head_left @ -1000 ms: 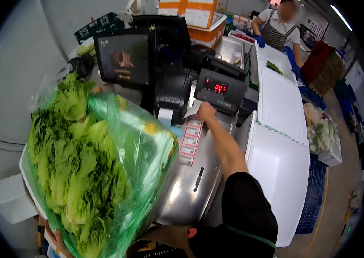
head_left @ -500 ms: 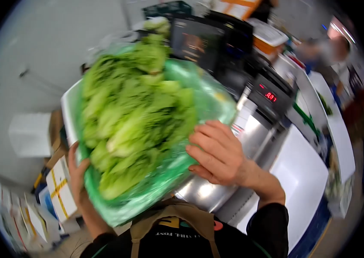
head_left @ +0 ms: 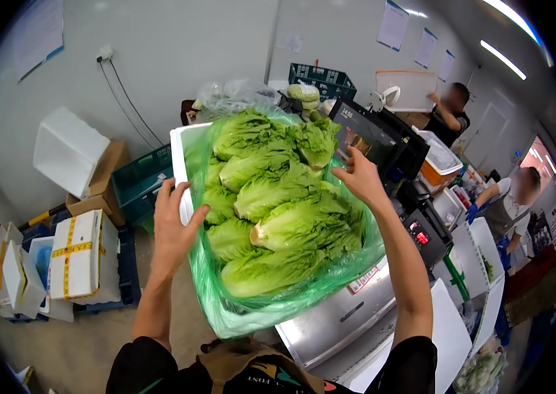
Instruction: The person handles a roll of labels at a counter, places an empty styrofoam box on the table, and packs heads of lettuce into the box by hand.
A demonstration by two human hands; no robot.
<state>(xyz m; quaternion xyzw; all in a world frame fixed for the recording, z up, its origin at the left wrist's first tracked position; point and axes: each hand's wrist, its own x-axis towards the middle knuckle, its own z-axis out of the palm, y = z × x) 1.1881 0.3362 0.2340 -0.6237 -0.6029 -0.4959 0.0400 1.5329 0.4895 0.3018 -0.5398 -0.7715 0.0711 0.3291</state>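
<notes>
Several heads of green lettuce (head_left: 298,223) lie piled in a white foam box (head_left: 178,154) lined with a green plastic bag (head_left: 278,315). At the box's left rim, my left hand (head_left: 176,220) is spread, its thumb near the bag's edge. I cannot tell how firmly it touches the rim. My right hand (head_left: 362,177) hovers by the far right side of the pile, close to one lettuce head (head_left: 314,141), fingers apart and holding nothing. Beneath the box, part of a metal scale platform (head_left: 337,322) shows.
A dark screen (head_left: 363,131) and a red-digit display (head_left: 419,236) stand to the right. Taped foam boxes (head_left: 84,256) and a green crate (head_left: 140,180) are at left. Two other people work at the far right. An open white foam box (head_left: 436,328) sits near my right elbow.
My view has shifted, showing more wall and the co-workers. My right hand has gone from the bag's near right side to the far right of the pile. My left hand stays by the box's left side.
</notes>
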